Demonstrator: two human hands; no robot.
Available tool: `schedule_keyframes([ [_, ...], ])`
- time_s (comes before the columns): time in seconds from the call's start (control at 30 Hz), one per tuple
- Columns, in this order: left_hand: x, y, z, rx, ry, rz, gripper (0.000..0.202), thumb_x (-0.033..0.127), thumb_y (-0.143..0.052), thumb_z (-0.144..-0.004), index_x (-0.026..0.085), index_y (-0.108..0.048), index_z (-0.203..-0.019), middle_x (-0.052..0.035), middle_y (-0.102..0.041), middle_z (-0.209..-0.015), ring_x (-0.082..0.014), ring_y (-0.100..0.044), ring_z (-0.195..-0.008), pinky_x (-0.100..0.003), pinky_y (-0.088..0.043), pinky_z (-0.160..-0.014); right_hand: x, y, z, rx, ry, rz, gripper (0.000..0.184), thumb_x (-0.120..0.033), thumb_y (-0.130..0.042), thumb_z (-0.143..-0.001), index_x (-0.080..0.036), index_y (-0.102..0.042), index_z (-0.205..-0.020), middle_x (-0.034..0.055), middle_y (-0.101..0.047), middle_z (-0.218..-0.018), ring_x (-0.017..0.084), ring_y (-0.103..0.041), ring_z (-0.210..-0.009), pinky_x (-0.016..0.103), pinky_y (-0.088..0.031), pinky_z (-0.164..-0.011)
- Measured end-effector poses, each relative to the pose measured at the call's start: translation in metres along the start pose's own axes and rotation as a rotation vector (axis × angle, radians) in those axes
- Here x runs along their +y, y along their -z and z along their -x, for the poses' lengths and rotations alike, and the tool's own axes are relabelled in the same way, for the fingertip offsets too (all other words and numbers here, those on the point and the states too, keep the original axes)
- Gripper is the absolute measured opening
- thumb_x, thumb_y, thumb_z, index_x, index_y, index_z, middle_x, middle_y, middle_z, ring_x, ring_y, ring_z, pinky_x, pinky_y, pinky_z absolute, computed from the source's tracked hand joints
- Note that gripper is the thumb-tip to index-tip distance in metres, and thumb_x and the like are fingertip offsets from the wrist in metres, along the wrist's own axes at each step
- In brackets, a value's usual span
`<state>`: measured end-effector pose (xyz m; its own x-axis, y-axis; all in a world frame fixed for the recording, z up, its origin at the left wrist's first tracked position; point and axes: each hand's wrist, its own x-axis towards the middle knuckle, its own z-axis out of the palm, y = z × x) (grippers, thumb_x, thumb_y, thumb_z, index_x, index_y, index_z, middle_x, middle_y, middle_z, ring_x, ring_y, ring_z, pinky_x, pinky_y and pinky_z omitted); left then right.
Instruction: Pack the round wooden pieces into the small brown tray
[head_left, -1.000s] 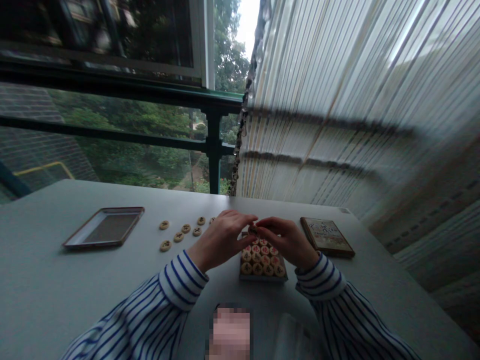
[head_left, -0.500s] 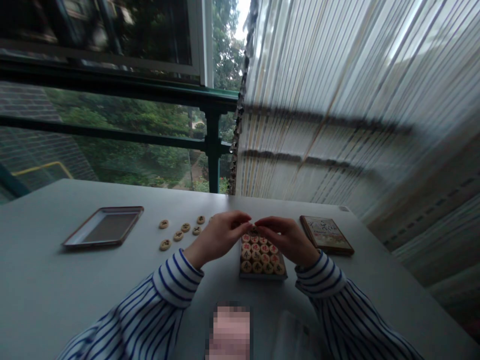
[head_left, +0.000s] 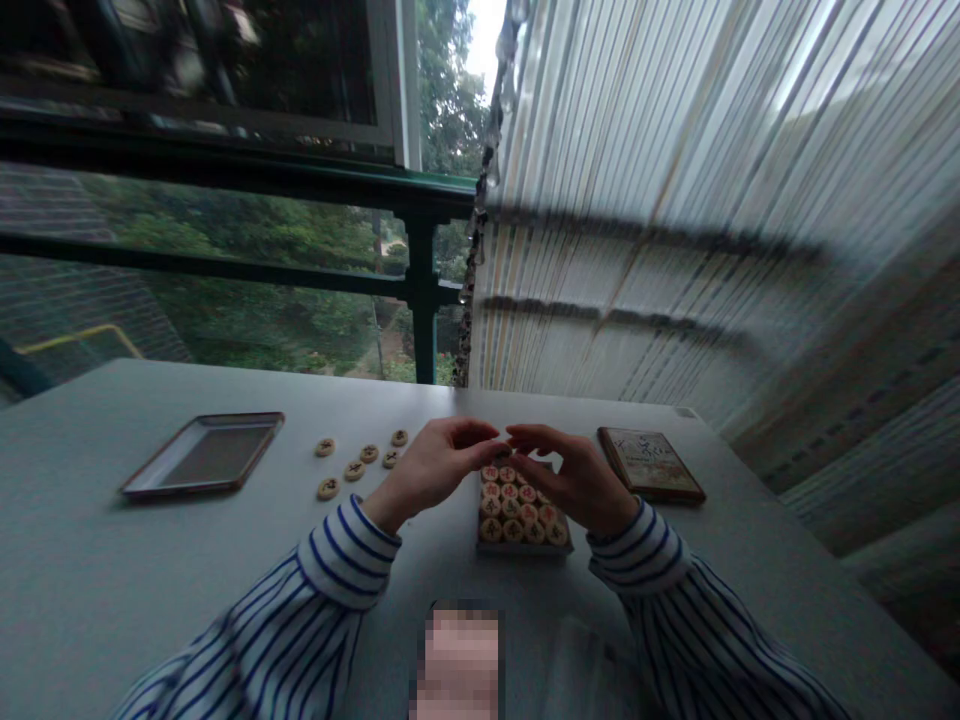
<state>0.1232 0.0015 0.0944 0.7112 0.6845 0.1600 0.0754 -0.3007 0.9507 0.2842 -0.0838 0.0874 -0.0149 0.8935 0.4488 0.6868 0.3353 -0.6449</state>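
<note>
My left hand [head_left: 441,455] and my right hand [head_left: 574,475] meet fingertip to fingertip above the far part of a box [head_left: 525,549] of round wooden Chinese chess pieces [head_left: 509,492]. Between the fingertips they hold a Chinese chess piece [head_left: 503,452], mostly covered by the thumbs and fingers. The pieces in the box lie in rows, some with red characters and some with dark ones. My hands hide the box's far rows. To the left, several loose Chinese chess pieces [head_left: 354,470] lie scattered on the table, partly behind my left hand.
An upturned box lid or shallow tray [head_left: 202,452] lies at the left of the white table [head_left: 225,570]. A flat box with a printed cover [head_left: 651,465] lies at the right. A clear plastic item [head_left: 581,665] sits near the front. Behind are a railing [head_left: 424,300] and a string curtain [head_left: 600,200].
The held piece has come up slightly between my fingertips, and my right hand's fingers have spread a little. The box and loose pieces stay in place; the view has shifted slightly.
</note>
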Motion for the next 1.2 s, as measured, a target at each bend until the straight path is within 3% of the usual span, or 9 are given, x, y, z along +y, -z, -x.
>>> schedule_keyframes([
  [0.23, 0.0042, 0.001, 0.0007, 0.026, 0.101, 0.256, 0.031, 0.033, -0.062, -0.069, 0.01, -0.06, -0.091, -0.0088, -0.064, -0.087, -0.0152, -0.058, -0.077, -0.028, -0.046, -0.069, 0.0023, 0.0026, 0.0008, 0.028, 0.184, 0.331, 0.044, -0.03, -0.059, -0.073, -0.019, -0.047, -0.115, 0.0089, -0.055, -0.111, 0.021, -0.05, -0.103, 0.039, -0.041, -0.087],
  [0.8, 0.0059, -0.002, 0.0025, -0.042, 0.114, 0.335, 0.028, 0.033, -0.061, -0.07, 0.011, -0.062, -0.087, -0.007, -0.064, -0.082, -0.0132, -0.058, -0.072, -0.028, -0.045, -0.069, -0.0003, 0.0026, -0.0009, 0.103, 0.232, 0.369, 0.028, -0.029, -0.057, -0.076, -0.02, -0.053, -0.101, 0.0057, -0.06, -0.101, 0.018, -0.053, -0.095, 0.035, -0.041, -0.082],
  [1.2, 0.0036, -0.0006, 0.002, -0.026, 0.117, 0.333, 0.024, 0.03, -0.062, -0.069, 0.012, -0.062, -0.085, -0.0052, -0.064, -0.08, -0.0125, -0.057, -0.071, -0.025, -0.045, -0.065, 0.0, 0.0044, -0.0014, 0.017, 0.289, 0.349, 0.028, -0.028, -0.057, -0.076, -0.022, -0.055, -0.104, 0.0054, -0.06, -0.102, 0.017, -0.054, -0.094, 0.036, -0.04, -0.082],
])
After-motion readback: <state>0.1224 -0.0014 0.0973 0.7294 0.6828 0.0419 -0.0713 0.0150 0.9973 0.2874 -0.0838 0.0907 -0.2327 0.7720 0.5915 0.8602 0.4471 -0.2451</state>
